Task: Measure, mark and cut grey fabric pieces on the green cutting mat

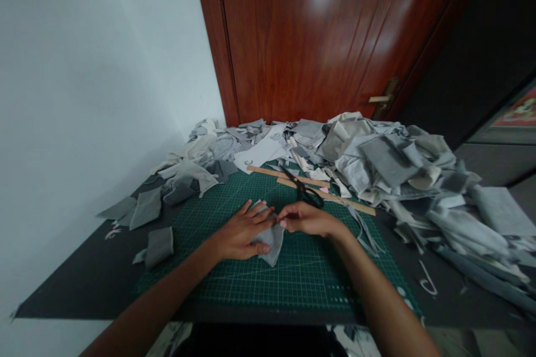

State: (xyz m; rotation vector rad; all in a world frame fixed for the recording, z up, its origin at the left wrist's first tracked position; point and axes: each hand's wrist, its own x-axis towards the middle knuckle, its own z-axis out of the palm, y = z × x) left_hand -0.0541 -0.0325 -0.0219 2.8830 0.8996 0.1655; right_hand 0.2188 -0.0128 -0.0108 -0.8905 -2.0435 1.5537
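A small piece of grey fabric (pixel 273 245) lies on the green cutting mat (pixel 234 279). My left hand (pixel 245 231) rests flat over its left part, fingers spread and pressing it to the mat. At the fabric's upper right edge, my right hand (pixel 304 218) is closed in a pinch, thumb against fingertips. Whether anything besides the cloth edge sits in that pinch is too small to tell. Black-handled scissors (pixel 307 192) lie just beyond my right hand, across two wooden rulers (pixel 347 200).
A big heap of grey and cream fabric scraps (pixel 389 161) covers the table's right and back. More scraps (pixel 192 170) lie back left, beside a white paper pattern (pixel 263 150). Folded grey cloth (pixel 159 246) sits left of the mat. A wall and a wooden door (pixel 301 38) stand behind.
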